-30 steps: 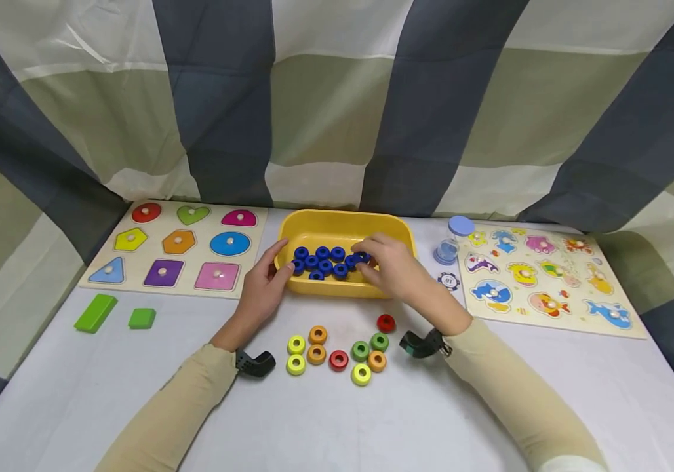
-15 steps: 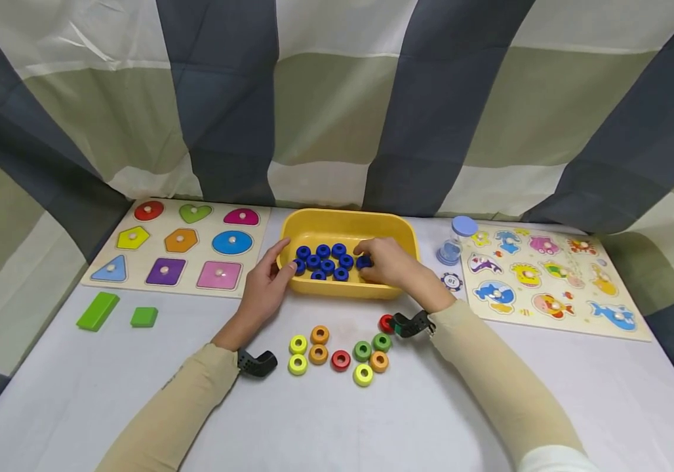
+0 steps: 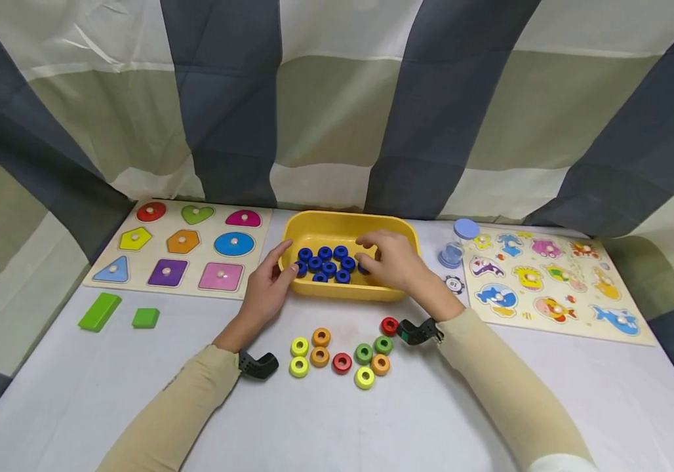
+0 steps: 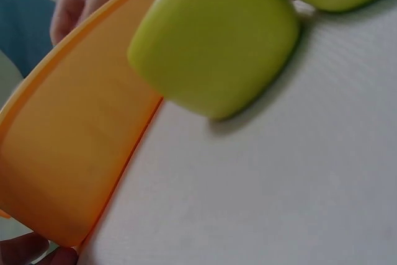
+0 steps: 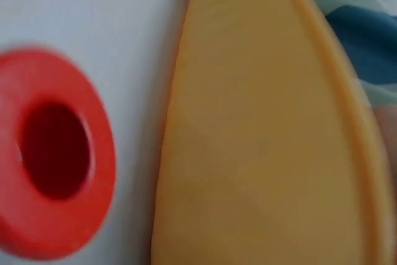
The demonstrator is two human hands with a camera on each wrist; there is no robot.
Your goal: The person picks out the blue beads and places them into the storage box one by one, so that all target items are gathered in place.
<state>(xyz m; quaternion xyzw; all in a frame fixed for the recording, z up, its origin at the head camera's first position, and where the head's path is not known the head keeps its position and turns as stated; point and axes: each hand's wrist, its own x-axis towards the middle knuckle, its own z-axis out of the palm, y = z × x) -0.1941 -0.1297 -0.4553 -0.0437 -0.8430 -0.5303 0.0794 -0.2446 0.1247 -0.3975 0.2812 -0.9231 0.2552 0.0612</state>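
A yellow plastic tray (image 3: 343, 293) stands in the middle of the table in the head view, with several blue rings (image 3: 328, 269) inside. My left hand (image 3: 263, 288) holds its left front corner, thumb and fingers spread along the rim. The left wrist view shows fingertips (image 4: 25, 247) against the tray's end. Over the tray's right part is my right hand (image 3: 398, 263), thumb and forefinger apart, holding nothing that I can see. A blue ring (image 3: 363, 269) lies below its thumb, partly hidden. In the right wrist view the tray wall (image 5: 254, 122) covers most of this hand.
In front of the tray lie yellow (image 3: 298, 366), orange (image 3: 320, 356), green (image 3: 363, 354) and red (image 3: 341, 363) rings. Green blocks (image 3: 99, 312) and a shape puzzle board (image 3: 189, 270) are on the left. A small sand timer (image 3: 452, 254) and an animal puzzle board (image 3: 520, 314) stand right.
My right hand lowered a blue ring into the tray's right part and let go of it. It has now risen slightly, fingers apart. The left hand stays at the tray's corner.
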